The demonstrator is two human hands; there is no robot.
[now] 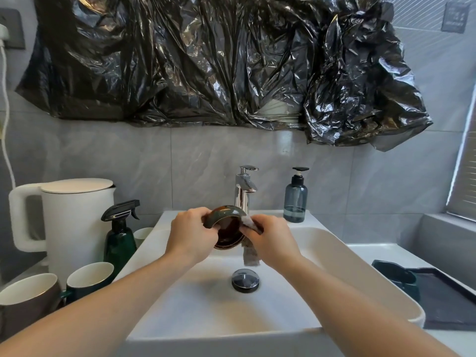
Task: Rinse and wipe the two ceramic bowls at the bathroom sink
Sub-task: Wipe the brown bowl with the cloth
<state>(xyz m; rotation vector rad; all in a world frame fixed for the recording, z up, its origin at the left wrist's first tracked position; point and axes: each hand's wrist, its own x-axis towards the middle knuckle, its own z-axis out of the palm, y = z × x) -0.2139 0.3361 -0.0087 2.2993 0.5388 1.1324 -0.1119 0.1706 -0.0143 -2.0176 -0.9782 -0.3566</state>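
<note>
A dark ceramic bowl [228, 228] with a green-grey rim and brown inside is held tilted on its side over the white sink [334, 256], just below the chrome tap [244, 189]. My left hand [192, 234] grips its left rim. My right hand [273, 240] presses a grey cloth [249, 251] against the bowl's right edge; the cloth's end hangs down toward the drain [245, 279]. A second dark green bowl [398, 278] rests on a dark tray at the right.
Left of the sink stand a white kettle [74, 222], a green spray bottle [119, 235] and several mugs [88, 276]. A blue soap dispenser [295, 199] sits behind the basin at right. The dark tray [448, 300] lies on the right counter. Black plastic sheeting [219, 60] covers the wall above.
</note>
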